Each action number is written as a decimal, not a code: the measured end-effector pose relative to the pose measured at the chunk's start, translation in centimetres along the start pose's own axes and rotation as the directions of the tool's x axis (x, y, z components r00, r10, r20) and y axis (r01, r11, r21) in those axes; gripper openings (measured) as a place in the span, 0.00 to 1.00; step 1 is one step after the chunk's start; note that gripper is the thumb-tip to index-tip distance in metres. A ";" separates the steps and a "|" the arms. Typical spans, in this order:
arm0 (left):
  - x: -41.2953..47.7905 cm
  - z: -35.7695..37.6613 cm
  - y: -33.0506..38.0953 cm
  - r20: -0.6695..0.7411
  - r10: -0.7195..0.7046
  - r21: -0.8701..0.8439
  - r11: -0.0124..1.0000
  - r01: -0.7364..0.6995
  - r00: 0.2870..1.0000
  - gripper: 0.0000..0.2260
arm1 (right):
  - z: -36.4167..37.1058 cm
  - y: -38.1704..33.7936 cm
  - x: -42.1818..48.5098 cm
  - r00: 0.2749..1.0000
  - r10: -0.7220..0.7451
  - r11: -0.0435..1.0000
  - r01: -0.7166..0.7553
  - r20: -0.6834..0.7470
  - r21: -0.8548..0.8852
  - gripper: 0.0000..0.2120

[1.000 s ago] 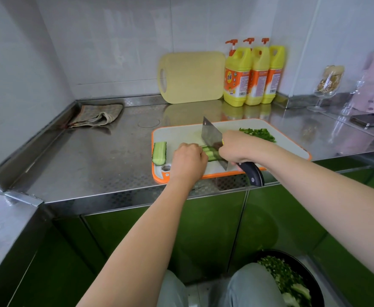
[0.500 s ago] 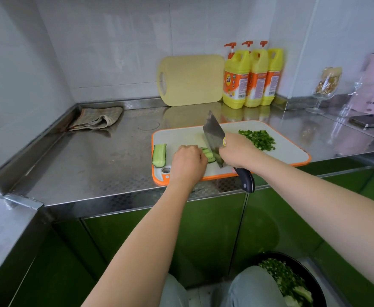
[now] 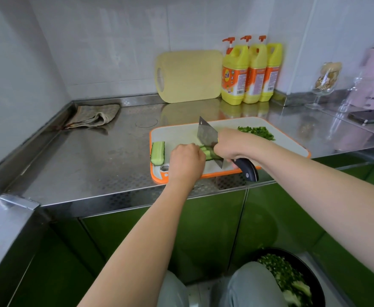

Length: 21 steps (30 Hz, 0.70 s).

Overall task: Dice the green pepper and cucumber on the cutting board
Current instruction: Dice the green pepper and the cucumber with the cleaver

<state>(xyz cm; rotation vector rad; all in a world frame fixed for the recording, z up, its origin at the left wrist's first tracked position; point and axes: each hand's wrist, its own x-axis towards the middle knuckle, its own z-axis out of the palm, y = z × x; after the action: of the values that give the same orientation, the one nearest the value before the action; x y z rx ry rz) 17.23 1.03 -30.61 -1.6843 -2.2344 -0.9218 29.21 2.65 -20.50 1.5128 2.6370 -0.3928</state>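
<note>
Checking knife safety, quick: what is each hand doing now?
Left hand: fingers curled, holding the cucumber strips.
Right hand: gripping the cleaver.

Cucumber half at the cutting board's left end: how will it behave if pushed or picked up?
The cucumber half lies pale cut face up, so it probably rests on curved skin and may rock if pushed. The exposed flesh is likely slippery.

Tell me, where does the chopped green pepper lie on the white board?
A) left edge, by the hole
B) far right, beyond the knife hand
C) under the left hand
B: the chopped green pepper lies at the cutting board's far right, past the right hand gripping the cleaver.
</note>
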 end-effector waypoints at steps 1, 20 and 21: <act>0.0 -0.1 0.1 0.004 -0.004 -0.001 1.000 0.004 1.000 0.12 | 0.2 -0.3 0.2 1.000 0.005 0.999 -0.005 -0.012 -0.033 0.05; -0.1 -0.4 0.3 0.022 -0.032 -0.046 0.998 0.033 0.999 0.12 | -0.1 -0.7 -0.3 1.000 -0.004 0.998 0.004 0.000 -0.066 0.04; -0.1 -0.3 0.3 0.023 -0.033 -0.048 0.998 0.034 0.999 0.12 | 0.0 -1.0 -0.2 1.000 -0.007 0.994 0.007 -0.001 -0.110 0.04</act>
<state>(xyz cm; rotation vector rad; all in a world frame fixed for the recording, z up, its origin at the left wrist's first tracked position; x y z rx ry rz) 17.42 0.82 -30.28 -1.6903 -2.2788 -0.9780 28.47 2.05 -20.24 1.4717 2.6186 -0.2420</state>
